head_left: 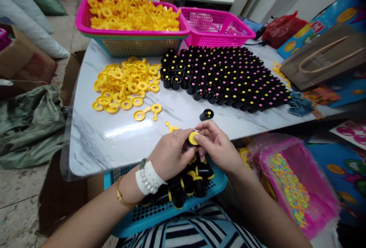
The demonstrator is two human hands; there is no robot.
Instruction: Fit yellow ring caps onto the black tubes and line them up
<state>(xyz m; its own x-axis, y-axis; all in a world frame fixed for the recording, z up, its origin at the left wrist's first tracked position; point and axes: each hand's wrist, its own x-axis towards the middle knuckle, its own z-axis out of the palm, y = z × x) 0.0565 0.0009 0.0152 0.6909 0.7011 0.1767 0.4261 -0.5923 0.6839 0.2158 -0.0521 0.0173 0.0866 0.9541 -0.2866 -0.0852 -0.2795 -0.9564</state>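
My left hand (172, 152) is closed around a small black cup, mostly hidden by the fingers, with a yellow cap (193, 138) on top. The thumb and fingers of my right hand (215, 143) press on that cap. Beneath both hands, a blue basket (126, 223) holds several black cups with yellow caps (188, 183). Just beyond my fingers, one black cup (206, 115) lies tilted on the table, with coloured bits at its open end. A loose yellow cap piece (171, 127) shows partly behind my left hand.
On the marble-patterned table (120, 141) lie a pile of yellow cap pieces (128, 84) and dense rows of black cups (225, 74). Behind them stand a heaped pink-rimmed basket (131, 32) and a pink basket (219, 42). A pink tub (320, 202) of colourful bits is at right.
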